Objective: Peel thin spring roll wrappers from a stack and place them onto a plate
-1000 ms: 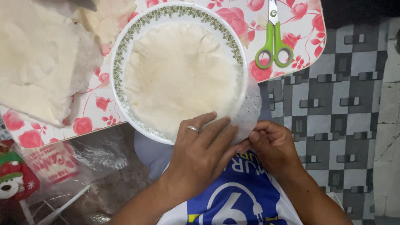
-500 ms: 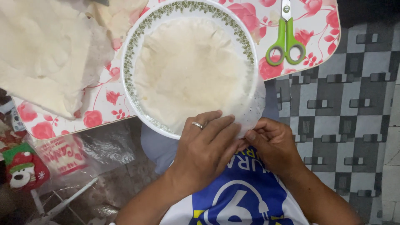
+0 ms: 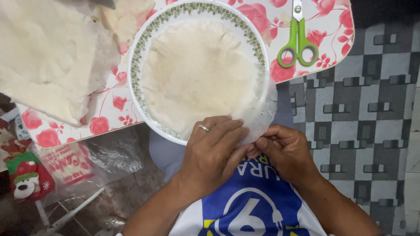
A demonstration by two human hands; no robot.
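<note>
A white plate with a green patterned rim (image 3: 144, 41) sits at the near edge of a floral tray, holding a stack of thin round pale wrappers (image 3: 199, 74). A translucent wrapper edge (image 3: 262, 116) hangs over the plate's near right rim. My left hand (image 3: 214, 150), with a ring on one finger, lies flat on the near edge of the wrappers. My right hand (image 3: 284, 150) pinches the overhanging wrapper edge between thumb and fingertips, right beside my left fingers.
Green-handled scissors (image 3: 298, 41) lie on the white tray with red flowers (image 3: 337, 26) at the upper right. A heap of pale wrappers on plastic (image 3: 48, 61) fills the left. Clear plastic bags (image 3: 87, 159) and a festive toy (image 3: 26, 183) lie lower left. Checkered floor (image 3: 372, 109) is on the right.
The view has shifted slightly, so the plate sits a little further right in frame. Both hands stay at the near rim, still working the wrapper edge.
</note>
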